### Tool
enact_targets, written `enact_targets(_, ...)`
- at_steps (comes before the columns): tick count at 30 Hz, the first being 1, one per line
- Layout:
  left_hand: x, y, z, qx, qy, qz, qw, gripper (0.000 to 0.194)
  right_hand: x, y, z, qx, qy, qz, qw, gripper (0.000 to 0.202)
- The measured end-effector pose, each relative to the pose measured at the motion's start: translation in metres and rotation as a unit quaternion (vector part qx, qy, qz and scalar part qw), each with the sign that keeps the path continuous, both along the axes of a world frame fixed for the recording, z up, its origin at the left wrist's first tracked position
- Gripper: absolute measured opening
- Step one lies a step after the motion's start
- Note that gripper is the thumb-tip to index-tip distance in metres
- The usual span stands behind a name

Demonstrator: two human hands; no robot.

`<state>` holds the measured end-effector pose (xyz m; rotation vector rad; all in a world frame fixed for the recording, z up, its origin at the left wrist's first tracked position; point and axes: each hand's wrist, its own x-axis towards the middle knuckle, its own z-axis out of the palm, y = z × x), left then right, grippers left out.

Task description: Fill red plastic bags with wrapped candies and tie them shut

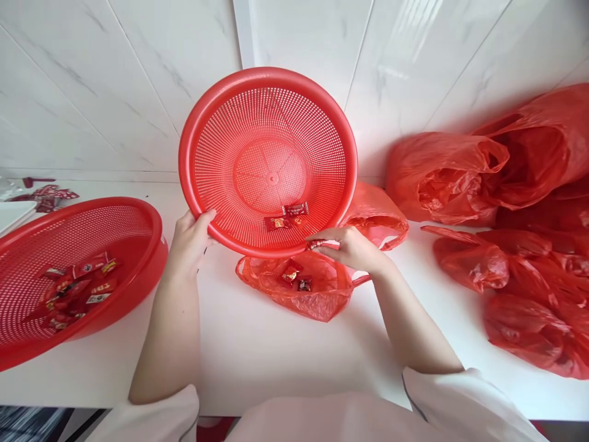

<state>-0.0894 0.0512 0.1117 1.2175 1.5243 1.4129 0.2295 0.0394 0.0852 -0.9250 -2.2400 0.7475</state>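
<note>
My left hand (191, 239) grips the lower left rim of a red perforated plastic basket (271, 123), which is tilted so its inside faces me. A few wrapped candies (294, 212) lie on the basket's lower wall. At the lower right rim, my right hand (347, 245) pinches a red-wrapped candy (315, 244) between thumb and fingers. Directly beneath the basket's edge, an open red plastic bag (322, 301) lies on the table with wrapped candies (291, 270) inside. The bag's far side is hidden behind the basket.
To my left stands a second red basket (156, 245) with several wrapped candies in it. Filled red plastic bags (442, 178) crowd the right side of the white table (276, 362). A marbled wall (138, 80) rises behind. Some wrappers (50, 195) lie at the back left.
</note>
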Motion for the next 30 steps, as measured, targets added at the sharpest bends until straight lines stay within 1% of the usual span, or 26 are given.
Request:
enact_targets(2, 0.001, -0.002, 0.001, -0.005, 0.006, -0.003, 1.0, 0.03, 0.005, -0.002, 0.006, -0.011, -0.026, 0.02, 0.999, 0.025)
enact_targets(4, 0.004, -0.003, 0.002, -0.005, 0.011, -0.001, 1.0, 0.029, 0.008, -0.003, 0.011, -0.014, -0.047, 0.019, 0.999, 0.023)
enact_targets(7, 0.009, -0.005, 0.005, -0.004, 0.015, -0.008, 1.0, 0.03, 0.007, -0.002, 0.012, 0.005, -0.042, -0.045, 0.998, 0.03)
enact_targets(8, 0.012, -0.006, 0.006, -0.006, 0.015, -0.016, 1.0, 0.03, 0.005, -0.001, 0.009, 0.016, -0.043, -0.065, 0.997, 0.031)
enact_targets(10, 0.018, -0.009, 0.009, -0.016, 0.012, -0.037, 0.999, 0.029, 0.0, 0.002, 0.0, 0.044, -0.066, -0.084, 0.993, 0.032)
enact_targets(12, 0.024, -0.013, 0.011, -0.025, 0.007, -0.056, 0.998, 0.027, -0.006, 0.005, -0.013, 0.08, -0.116, -0.094, 0.985, 0.033)
enact_targets(14, 0.029, -0.015, 0.013, -0.026, 0.007, -0.067, 0.997, 0.026, -0.013, 0.007, -0.024, 0.104, -0.174, -0.11, 0.973, 0.039)
enact_targets(16, 0.032, -0.016, 0.014, -0.024, 0.011, -0.068, 0.997, 0.026, -0.016, 0.005, -0.03, 0.098, -0.216, -0.112, 0.965, 0.047)
enact_targets(17, 0.032, -0.016, 0.014, -0.022, 0.015, -0.064, 0.998, 0.026, -0.017, 0.004, -0.03, 0.084, -0.224, -0.103, 0.966, 0.049)
enact_targets(21, 0.024, -0.013, 0.011, -0.021, 0.022, -0.054, 0.998, 0.024, -0.014, 0.0, -0.017, 0.021, -0.182, -0.008, 0.983, 0.049)
enact_targets(22, 0.021, -0.012, 0.009, -0.021, 0.022, -0.054, 0.998, 0.023, -0.013, 0.0, -0.013, 0.012, -0.166, 0.018, 0.986, 0.047)
enact_targets(24, 0.017, -0.01, 0.007, -0.023, 0.019, -0.049, 0.998, 0.022, -0.011, 0.0, -0.008, 0.003, -0.133, 0.053, 0.99, 0.035)
enact_targets(26, 0.015, -0.008, 0.005, -0.024, 0.014, -0.041, 0.999, 0.023, -0.01, 0.001, -0.006, 0.002, -0.092, 0.05, 0.994, 0.024)
enact_targets(30, 0.014, -0.005, 0.001, -0.02, 0.005, -0.033, 0.999, 0.026, -0.01, 0.0, -0.006, 0.004, -0.033, 0.001, 0.999, 0.027)
